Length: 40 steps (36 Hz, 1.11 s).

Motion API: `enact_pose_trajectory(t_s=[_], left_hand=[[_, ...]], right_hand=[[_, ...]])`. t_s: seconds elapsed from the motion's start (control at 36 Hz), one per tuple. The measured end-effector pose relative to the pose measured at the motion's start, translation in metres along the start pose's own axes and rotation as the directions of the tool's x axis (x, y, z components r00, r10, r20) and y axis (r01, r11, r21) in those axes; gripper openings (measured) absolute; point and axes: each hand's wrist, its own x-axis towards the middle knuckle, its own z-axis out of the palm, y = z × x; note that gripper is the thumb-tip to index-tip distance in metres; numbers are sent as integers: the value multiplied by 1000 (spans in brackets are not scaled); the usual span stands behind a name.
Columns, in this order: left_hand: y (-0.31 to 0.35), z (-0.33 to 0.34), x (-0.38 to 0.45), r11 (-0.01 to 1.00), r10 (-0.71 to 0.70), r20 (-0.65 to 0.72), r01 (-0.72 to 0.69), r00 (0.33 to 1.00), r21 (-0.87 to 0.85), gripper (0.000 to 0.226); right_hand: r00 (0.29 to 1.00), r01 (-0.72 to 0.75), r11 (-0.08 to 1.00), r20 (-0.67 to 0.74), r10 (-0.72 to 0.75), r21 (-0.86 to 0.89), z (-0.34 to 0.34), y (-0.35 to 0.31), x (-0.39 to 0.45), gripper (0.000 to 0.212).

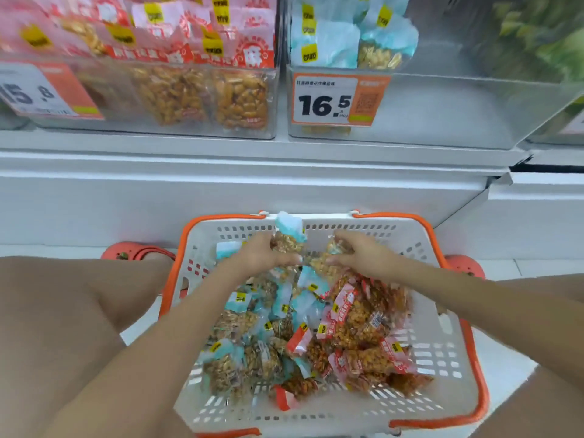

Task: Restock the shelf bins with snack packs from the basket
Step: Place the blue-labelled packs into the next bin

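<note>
While my left hand (pixel 265 254) grips a blue snack pack (pixel 289 237) and my right hand (pixel 357 251) pinches another at the basket's (pixel 442 352) twelve o'clock end, I should lift both cleanly toward the sparse bin (pixel 442 105) at one o'clock.

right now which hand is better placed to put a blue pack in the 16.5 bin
Left. The left hand already grips a blue pack lifted above the basket, directly below the 16.5 bin. The right hand is down among the packs.
</note>
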Motion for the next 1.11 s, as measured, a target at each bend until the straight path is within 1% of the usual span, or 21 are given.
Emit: enact_pose_trajectory(t_s=[0.08,0.17,0.19,0.25,0.28,0.31,0.36,0.44,0.5,0.56,0.61,0.67,0.72,0.75,0.86,0.92,0.94,0.97,1.03,1.06,1.11], left_hand=[[29,-27,-12,984,12,86,3,996,-175,22],[52,-49,-27,947,-7,229,80,973,-312,42],[58,-54,-32,936,2,269,93,963,-340,47],[70,-57,-40,916,13,303,110,953,-385,48],[73,-57,-43,903,8,306,124,952,-411,49],[76,-57,-46,888,4,304,136,953,-439,50],[81,-55,-48,853,-17,291,165,957,-495,49],[85,-50,-50,769,-37,265,197,964,-609,33],[85,-47,-51,704,-34,255,205,966,-681,32],[84,-44,-52,652,-31,248,207,968,-729,23],[83,-42,-54,626,-39,254,222,966,-748,19],[81,-41,-55,613,-52,250,229,967,-756,29],[78,-41,-54,588,-70,264,254,962,-768,45],[77,-41,-54,573,-77,269,263,960,-776,48],[75,-38,-54,514,-73,256,256,964,-818,49],[76,-36,-54,501,-61,269,263,961,-825,40],[78,-35,-56,506,-56,285,273,957,-818,43],[80,-34,-57,516,-60,291,279,955,-810,50],[81,-30,-58,515,-74,266,265,961,-815,59],[81,-29,-58,508,-85,246,255,965,-823,56],[83,-25,-59,495,-107,206,231,973,-837,43]], right_hand=[[1000,-11,993,-5,11,121,-38,-17,-18,49],[998,-39,961,-36,51,275,-67,-34,-36,51],[997,-54,941,-32,69,333,-74,-39,-40,47],[996,-58,893,-28,79,446,-86,-44,-46,30],[997,-46,874,-28,68,484,-90,-46,-48,20],[998,-28,861,-32,52,507,-94,-48,-49,15],[997,-35,852,-41,66,522,-98,-52,-51,19],[992,-50,838,-71,106,544,-102,-58,-49,28],[987,-55,831,-98,131,554,-103,-57,-46,37],[978,-69,809,-119,169,584,-104,-54,-46,44],[971,-92,781,-118,207,618,-105,-49,-46,40],[965,-118,760,-108,240,639,-107,-43,-46,22],[963,-129,746,-96,250,653,-109,-40,-47,15],[963,-135,742,-91,255,656,-109,-40,-47,16],[943,-139,720,-130,305,679,-110,-42,-46,20],[940,-135,719,-141,310,682,-111,-43,-45,34],[940,-131,717,-143,309,685,-112,-44,-45,40],[940,-125,713,-148,307,690,-112,-45,-46,41],[941,-104,705,-159,298,701,-113,-47,-47,35],[942,-92,701,-167,292,708,-114,-47,-47,31],[940,-67,685,-184,287,726,-114,-49,-48,27]])
